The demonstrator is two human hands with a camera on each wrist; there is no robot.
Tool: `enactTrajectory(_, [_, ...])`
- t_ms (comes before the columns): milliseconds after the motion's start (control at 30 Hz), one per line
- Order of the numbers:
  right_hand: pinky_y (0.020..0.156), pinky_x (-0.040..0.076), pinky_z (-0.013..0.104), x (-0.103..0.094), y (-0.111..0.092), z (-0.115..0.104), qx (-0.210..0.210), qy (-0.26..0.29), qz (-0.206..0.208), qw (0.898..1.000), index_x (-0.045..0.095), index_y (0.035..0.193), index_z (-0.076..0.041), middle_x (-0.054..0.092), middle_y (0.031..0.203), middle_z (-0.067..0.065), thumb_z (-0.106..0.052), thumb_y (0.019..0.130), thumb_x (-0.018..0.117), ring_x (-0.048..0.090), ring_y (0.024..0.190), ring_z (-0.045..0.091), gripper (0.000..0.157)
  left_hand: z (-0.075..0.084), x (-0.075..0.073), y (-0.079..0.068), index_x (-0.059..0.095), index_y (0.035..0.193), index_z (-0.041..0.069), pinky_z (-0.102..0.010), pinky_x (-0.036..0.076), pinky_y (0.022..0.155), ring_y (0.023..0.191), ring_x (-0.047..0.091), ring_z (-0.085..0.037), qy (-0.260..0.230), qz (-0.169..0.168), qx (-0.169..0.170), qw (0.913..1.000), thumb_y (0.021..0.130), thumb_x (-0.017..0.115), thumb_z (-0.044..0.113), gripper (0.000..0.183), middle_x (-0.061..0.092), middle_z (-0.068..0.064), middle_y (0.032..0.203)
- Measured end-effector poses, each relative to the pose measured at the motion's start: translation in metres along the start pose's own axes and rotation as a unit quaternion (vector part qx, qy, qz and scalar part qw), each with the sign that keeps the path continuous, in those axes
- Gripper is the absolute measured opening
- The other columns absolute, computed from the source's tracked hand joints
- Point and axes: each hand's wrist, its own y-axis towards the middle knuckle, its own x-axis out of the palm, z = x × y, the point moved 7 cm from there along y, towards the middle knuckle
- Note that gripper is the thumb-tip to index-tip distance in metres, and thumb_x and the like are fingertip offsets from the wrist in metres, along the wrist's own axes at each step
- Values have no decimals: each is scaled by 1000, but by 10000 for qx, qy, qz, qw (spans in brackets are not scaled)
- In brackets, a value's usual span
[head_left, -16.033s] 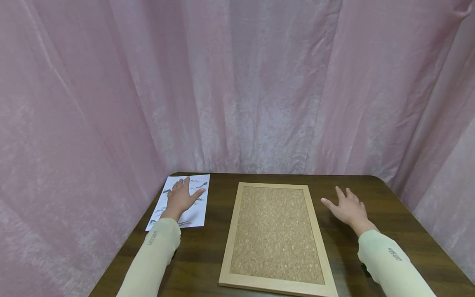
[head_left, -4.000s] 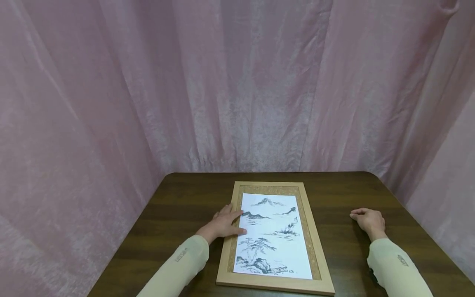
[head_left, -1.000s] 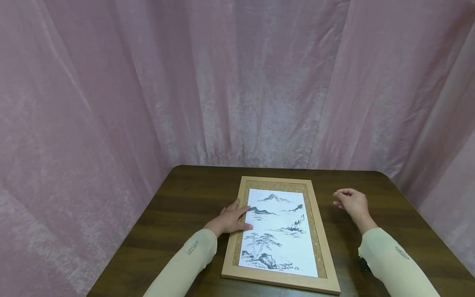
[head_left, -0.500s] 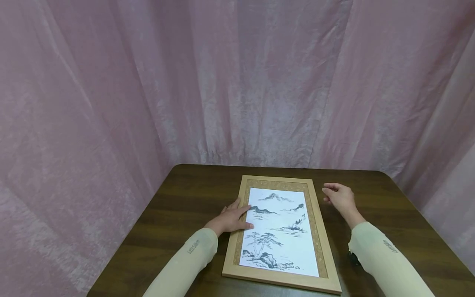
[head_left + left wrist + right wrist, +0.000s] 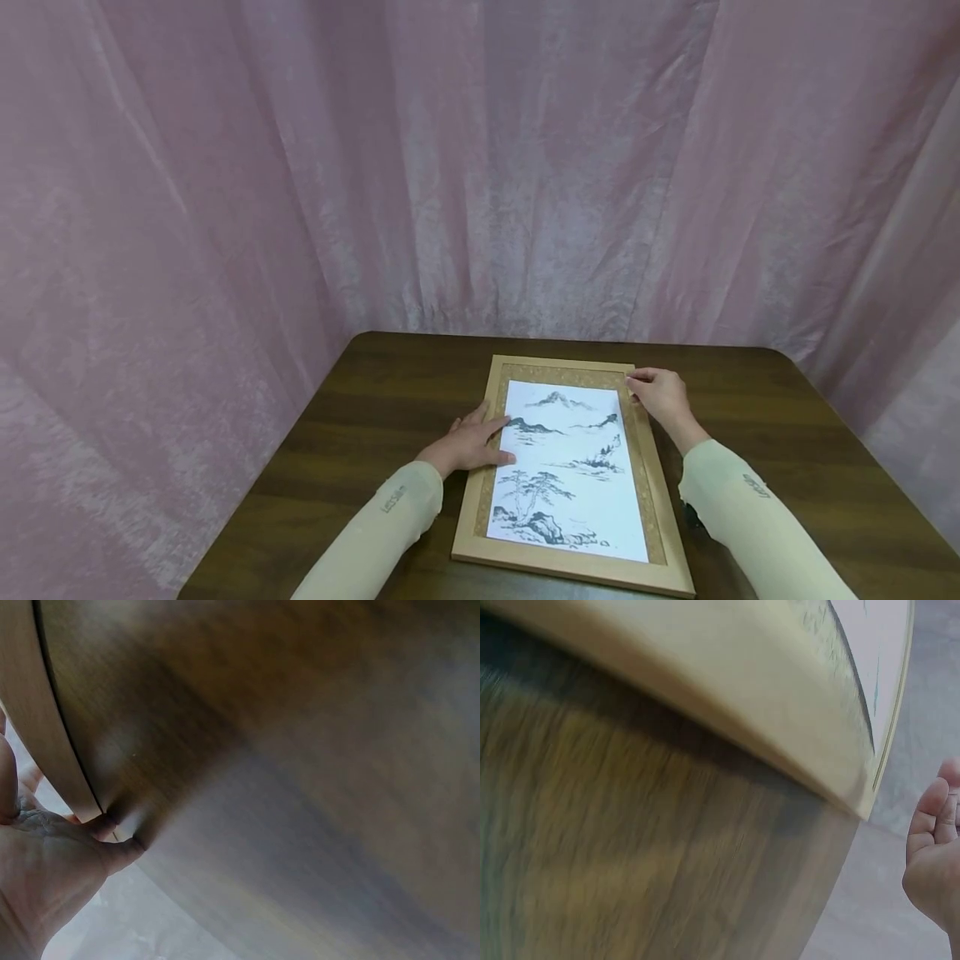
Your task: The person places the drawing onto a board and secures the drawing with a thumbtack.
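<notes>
A white sheet with an ink landscape [image 5: 566, 479] lies on a wood-framed cork board [image 5: 570, 567]. My left hand [image 5: 467, 443] rests across the board's left side with fingers spread; thumb and index finger reach onto the sheet's left edge. In the left wrist view, this hand [image 5: 56, 862] is beside the wooden frame. Over the board's upper right corner, my right hand [image 5: 663, 397] holds thumb and index finger together in a pinch on something tiny; I cannot tell its kind. The right wrist view has the curled hand [image 5: 936, 855] beyond the frame's corner.
The board lies on a dark brown wooden table [image 5: 390, 400] with rounded far corners. Pink velvet curtains [image 5: 555, 167] hang right behind the table and along both sides.
The sheet has gone from the table's left side onto the cork board. Lately my right hand, still pinching, has moved left from the table to the board's upper right corner; my left stays put.
</notes>
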Motion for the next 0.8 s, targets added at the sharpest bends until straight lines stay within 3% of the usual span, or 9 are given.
enactTrajectory(100, [70, 58, 39, 9, 2, -3, 8, 19, -74, 10000, 65, 123, 9, 68, 110, 25, -13, 99, 58, 69, 83, 30, 33, -1, 1, 0, 30, 158, 28, -59, 7, 117, 151, 6, -35, -25, -18, -11, 10000, 90, 60, 64, 83, -1, -13, 165])
enactTrajectory(300, [67, 56, 32, 25, 6, -9, 24, -9, -210, 9998, 65, 123, 7, 68, 111, 23, -12, 99, 59, 68, 71, 16, 31, -2, 3, -1, 31, 157, 29, -59, 7, 117, 151, 6, -35, -67, -34, -29, 10000, 89, 61, 65, 83, -1, -13, 166])
enactTrajectory(567, [63, 51, 29, 41, 15, -15, -44, -211, -318, 9993, 71, 117, 3, 71, 106, 16, -15, 98, 63, 67, 74, 23, 27, -2, 2, 0, 30, 158, 29, -59, 6, 117, 151, 6, -35, 5, 12, -11, 10000, 89, 60, 66, 84, -2, -12, 166])
enactTrajectory(800, [60, 49, 29, 62, 19, -14, -239, -422, -528, 9974, 75, 107, -3, 72, 93, 12, -18, 96, 68, 65, 72, 20, 21, 1, 1, -1, 32, 157, 28, -60, 6, 117, 150, 7, -36, -48, 34, -7, 10000, 89, 61, 64, 83, -1, -14, 165])
